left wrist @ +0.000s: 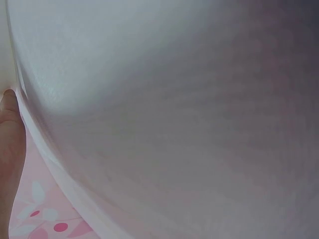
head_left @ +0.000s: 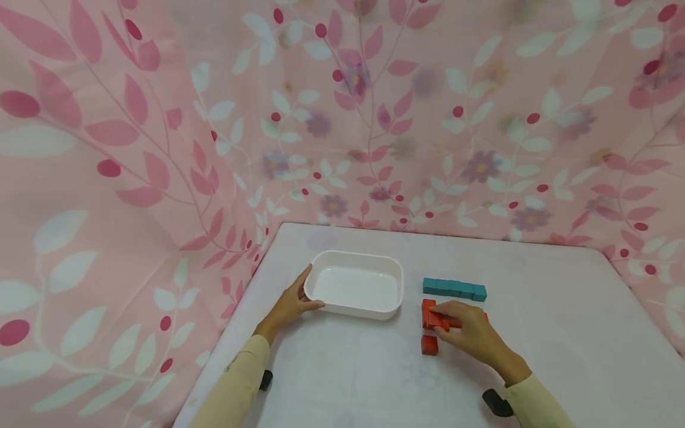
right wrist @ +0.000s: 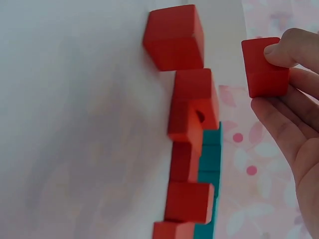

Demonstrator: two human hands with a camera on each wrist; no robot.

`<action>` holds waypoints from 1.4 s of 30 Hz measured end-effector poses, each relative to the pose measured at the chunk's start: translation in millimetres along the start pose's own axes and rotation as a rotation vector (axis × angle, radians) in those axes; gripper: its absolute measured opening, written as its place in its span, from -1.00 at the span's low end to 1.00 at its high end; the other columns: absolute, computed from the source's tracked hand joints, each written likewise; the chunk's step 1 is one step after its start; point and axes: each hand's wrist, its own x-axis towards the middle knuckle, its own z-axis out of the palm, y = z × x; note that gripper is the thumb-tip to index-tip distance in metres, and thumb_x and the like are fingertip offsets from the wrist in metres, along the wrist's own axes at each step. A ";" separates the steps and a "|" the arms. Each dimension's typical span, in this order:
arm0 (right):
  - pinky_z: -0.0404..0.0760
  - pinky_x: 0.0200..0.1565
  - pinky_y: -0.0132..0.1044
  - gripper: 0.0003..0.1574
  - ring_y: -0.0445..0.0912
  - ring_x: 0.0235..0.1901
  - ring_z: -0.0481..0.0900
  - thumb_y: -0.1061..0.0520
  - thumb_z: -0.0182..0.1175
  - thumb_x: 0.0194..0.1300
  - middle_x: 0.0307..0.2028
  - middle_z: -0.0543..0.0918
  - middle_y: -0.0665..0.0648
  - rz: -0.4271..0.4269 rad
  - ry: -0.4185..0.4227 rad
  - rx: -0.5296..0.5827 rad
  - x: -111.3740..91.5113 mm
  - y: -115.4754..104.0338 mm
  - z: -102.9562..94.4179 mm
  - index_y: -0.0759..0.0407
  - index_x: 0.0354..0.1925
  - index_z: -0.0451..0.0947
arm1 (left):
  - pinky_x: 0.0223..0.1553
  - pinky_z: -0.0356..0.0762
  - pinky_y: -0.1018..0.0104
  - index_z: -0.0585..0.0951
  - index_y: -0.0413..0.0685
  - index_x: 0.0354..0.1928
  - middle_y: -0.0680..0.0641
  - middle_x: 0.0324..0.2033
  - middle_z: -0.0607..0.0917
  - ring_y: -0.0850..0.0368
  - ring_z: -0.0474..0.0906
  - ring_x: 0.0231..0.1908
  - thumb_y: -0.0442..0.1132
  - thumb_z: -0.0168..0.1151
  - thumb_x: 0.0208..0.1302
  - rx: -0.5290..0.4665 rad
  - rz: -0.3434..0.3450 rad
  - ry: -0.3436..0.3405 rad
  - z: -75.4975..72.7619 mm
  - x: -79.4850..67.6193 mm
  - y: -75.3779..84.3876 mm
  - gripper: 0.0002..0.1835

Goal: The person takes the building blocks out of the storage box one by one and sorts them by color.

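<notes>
A white rectangular tray [head_left: 353, 286] sits on the table, and my left hand [head_left: 288, 307] holds its front left corner, fingers along the left side and thumb at the front. In the left wrist view, part of the left hand [left wrist: 10, 134] shows at the edge. My right hand [head_left: 468, 333] pinches a red block [right wrist: 265, 82] between thumb and fingers, above several other red blocks [right wrist: 189, 201] laid in a row. The right hand hides part of that row in the head view. One red cube [head_left: 429, 345] stands nearest the person.
Behind the red blocks runs a straight row of teal blocks [head_left: 453, 289], right of the tray. A white cloth covers the table [head_left: 353, 380]. Pink floral fabric [head_left: 374, 119] hangs along the back and left sides.
</notes>
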 end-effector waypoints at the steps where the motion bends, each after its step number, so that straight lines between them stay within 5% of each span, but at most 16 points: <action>1: 0.68 -0.13 -0.29 -0.44 -0.14 -0.09 0.62 0.26 0.51 -0.01 -0.07 0.67 -0.07 0.006 0.001 0.008 -3.9 1.4 -0.2 0.14 0.03 0.66 | 0.15 0.46 0.30 -0.04 0.32 0.55 -0.11 0.50 0.05 -0.06 0.26 0.35 -0.14 0.58 -0.08 0.005 -0.001 0.010 0.2 1.5 -4.2 0.23; 19: 0.66 -0.12 -0.36 -0.49 -0.21 -0.12 0.60 0.27 0.51 -0.06 -0.13 0.65 -0.18 0.054 -0.013 0.025 -41.5 19.3 20.4 0.07 -0.06 0.68 | 0.15 0.45 0.33 -0.02 0.37 0.54 0.00 0.50 0.07 0.01 0.28 0.34 -0.11 0.60 -0.12 0.008 -0.015 0.015 -1.2 1.8 -10.6 0.24; 26: 0.66 -0.05 -0.26 -0.45 -0.16 -0.05 0.58 0.18 0.53 -0.04 -0.08 0.65 -0.16 0.132 -0.088 -0.028 -41.2 18.4 21.2 0.02 -0.01 0.67 | 0.14 0.46 0.35 -0.01 0.42 0.53 -0.01 0.49 0.08 0.00 0.29 0.34 -0.10 0.60 -0.13 0.004 -0.014 0.018 -0.6 2.1 -9.9 0.24; 32: 0.67 -0.06 -0.16 -0.32 -0.11 -0.04 0.57 -0.02 0.55 -0.04 -0.03 0.65 -0.08 0.113 -0.167 -0.070 -32.1 10.9 17.5 0.08 0.08 0.63 | 0.13 0.48 0.32 -0.01 0.39 0.54 -0.04 0.50 0.08 -0.03 0.30 0.33 -0.13 0.59 -0.11 0.000 -0.001 0.024 0.8 2.9 -10.0 0.22; 42: 0.66 -0.12 -0.34 -0.53 -0.26 -0.17 0.54 0.01 0.52 0.03 -0.17 0.64 -0.25 0.088 -0.199 -0.102 -30.9 9.2 21.3 -0.03 -0.04 0.69 | 0.13 0.48 0.31 -0.02 0.37 0.54 -0.04 0.50 0.07 -0.03 0.29 0.33 -0.13 0.59 -0.11 0.008 -0.016 0.014 5.6 1.1 -8.3 0.23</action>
